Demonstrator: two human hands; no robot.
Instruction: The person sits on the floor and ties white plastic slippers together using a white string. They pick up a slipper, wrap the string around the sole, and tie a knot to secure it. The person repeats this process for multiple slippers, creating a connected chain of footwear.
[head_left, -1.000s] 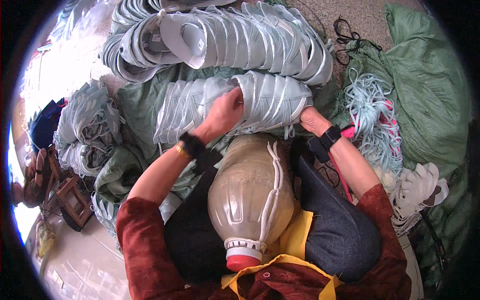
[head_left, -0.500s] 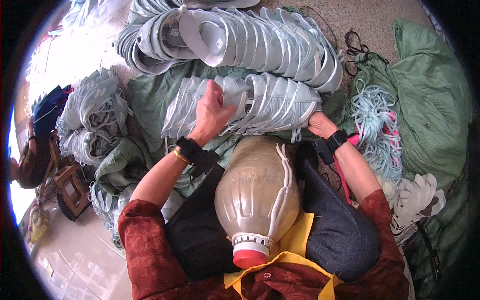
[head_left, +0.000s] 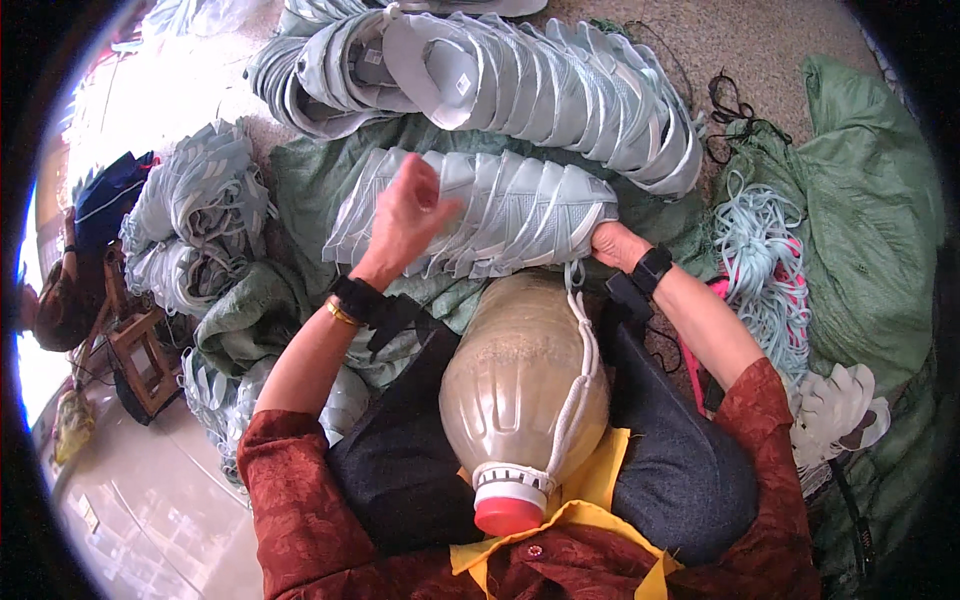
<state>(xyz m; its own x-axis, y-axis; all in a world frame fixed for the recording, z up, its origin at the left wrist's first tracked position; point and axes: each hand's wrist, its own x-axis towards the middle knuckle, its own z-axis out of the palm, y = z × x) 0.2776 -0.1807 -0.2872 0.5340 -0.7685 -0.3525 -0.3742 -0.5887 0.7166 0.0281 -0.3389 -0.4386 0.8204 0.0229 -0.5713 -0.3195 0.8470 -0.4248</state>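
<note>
In front of me a row of pale grey shoe uppers [head_left: 510, 205], nested one into another, lies across green cloth. My right hand [head_left: 618, 245] grips the right end of this row, its fingertips hidden inside the last upper. My left hand [head_left: 408, 215] is held over the row's left part, thumb and fingers apart, somewhat blurred, with nothing seen in it. Between my thighs a large clear plastic bottle [head_left: 520, 385] lies with its red-and-white cap toward me. Its white cord [head_left: 575, 420] runs along the side.
Behind is a longer row of nested uppers [head_left: 570, 95]. At left are bundled uppers [head_left: 195, 215] and a small wooden frame [head_left: 145, 360]. Pale blue laces [head_left: 765, 250], a green sack [head_left: 870, 220] and white cut pieces [head_left: 835, 410] are at right.
The gap in the middle of the near row has closed up. My right hand has shifted left with the row's end. My left hand has moved slightly left and its fingers have blurred.
</note>
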